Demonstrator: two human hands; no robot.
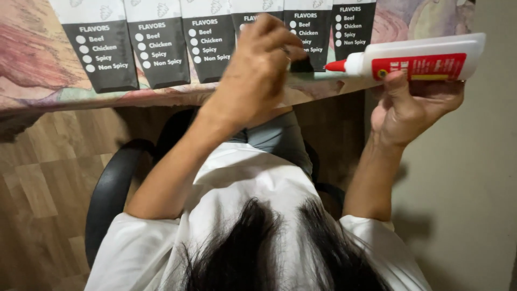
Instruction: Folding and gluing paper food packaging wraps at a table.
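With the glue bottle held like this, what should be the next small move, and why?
Probably bring the glue bottle nozzle down onto the paper sleeve under the left hand. The right hand holds the bottle sideways, its red tip aimed at that sleeve but apparently apart from it.

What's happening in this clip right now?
A person seated on a black chair works at a table covered with a patterned cloth. The right hand holds a white glue bottle with a red label on its side, its red nozzle pointing toward the left hand. The left hand is pinched over one of six black-and-white paper sleeves lined up along the table edge. Whether glue is coming out cannot be told.
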